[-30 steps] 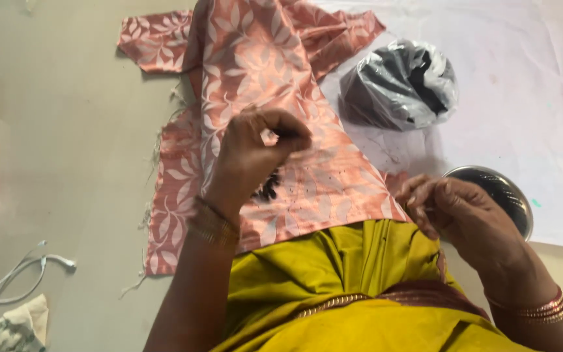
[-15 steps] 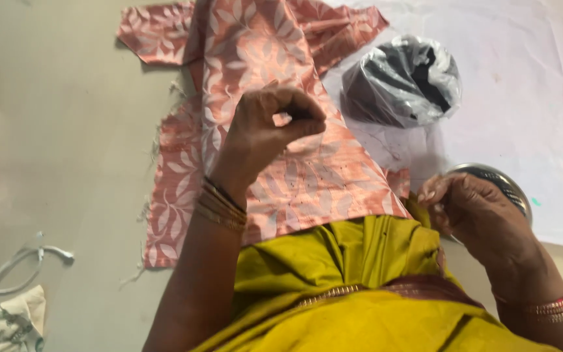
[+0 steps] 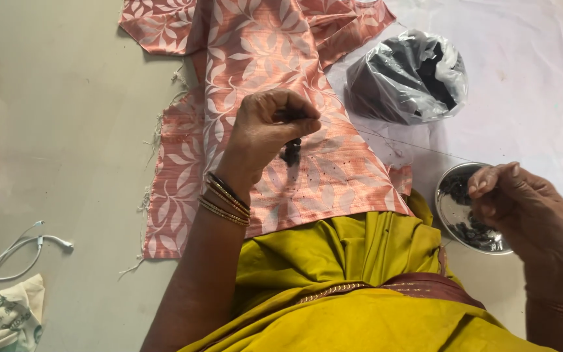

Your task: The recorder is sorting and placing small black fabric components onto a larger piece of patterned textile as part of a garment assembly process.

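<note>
My left hand (image 3: 268, 127) hovers over a pink leaf-patterned fabric (image 3: 262, 58) spread on the floor. Its fingertips are pinched together on a thin thread, and a small cluster of dark beads (image 3: 291, 154) sits just under them on the cloth. The thread (image 3: 418, 146) runs taut to the right towards my right hand (image 3: 522, 212). That hand has its fingers pinched shut above a small steel bowl (image 3: 449, 207) holding dark beads. Whether a needle is between those fingers is too small to tell.
A clear plastic bag of dark beads (image 3: 408, 75) lies on a white sheet (image 3: 529, 78) at the upper right. A white cable (image 3: 14, 254) and a printed cloth bag (image 3: 4, 319) lie at the lower left. My yellow garment (image 3: 353, 293) fills the bottom.
My right hand has moved right and over the steel bowl, drawing the thread out. My left hand stays pinched above the pink fabric, shifted slightly.
</note>
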